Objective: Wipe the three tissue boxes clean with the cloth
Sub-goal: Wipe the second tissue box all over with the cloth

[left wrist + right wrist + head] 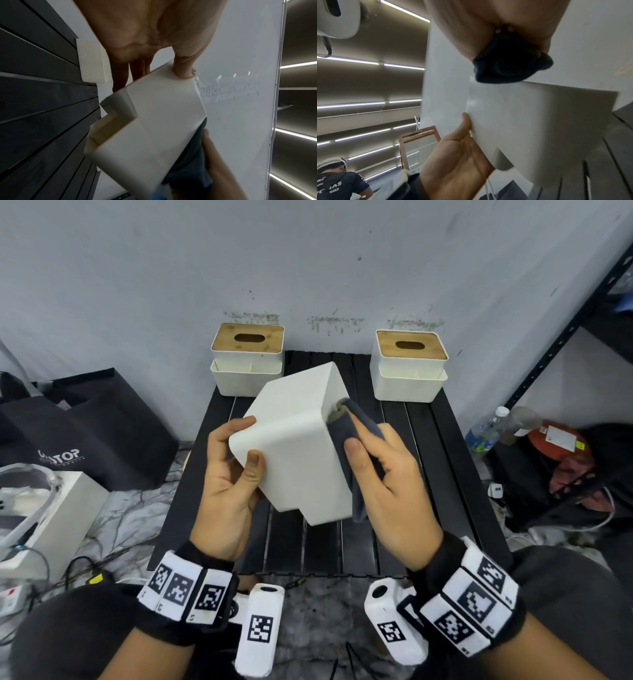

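**Listener:** How are the hands posed?

**Operator:** I see both raised above the black slatted surface (pixel 424 474), palms turned toward each other. The left hand (pixel 227 491) grips a white tissue box (pixel 298 446) by its left side: the thumb presses the near face and the fingers curl over the far edge. In the left wrist view the thumb tip sits flat on a corner of the box, with the other fingers behind it. The right hand (pixel 387 474) pinches a dark grey cloth (pixel 356 446) between thumb and fingers and presses it against the right face of the box.

**Listener:** What does that box look like?

**Operator:** It is plain matt white with rounded edges. It is held clear of the surface and tipped, so I see its smooth walls and base rather than its lid. The left wrist view shows a stepped, open side pocket on it. The cloth is bunched at its upper end and hangs down along the box wall, below my right thumb.

**Listener:** And the other boxes?

**Operator:** Two stand upright beyond the hands, against the wall. The left box (pixel 247 361) is ahead of my left hand and the right box (pixel 410 368) is ahead of my right. They are well apart. Each is white, with a wooden lid that has an oval slot, and an open pocket on its front.
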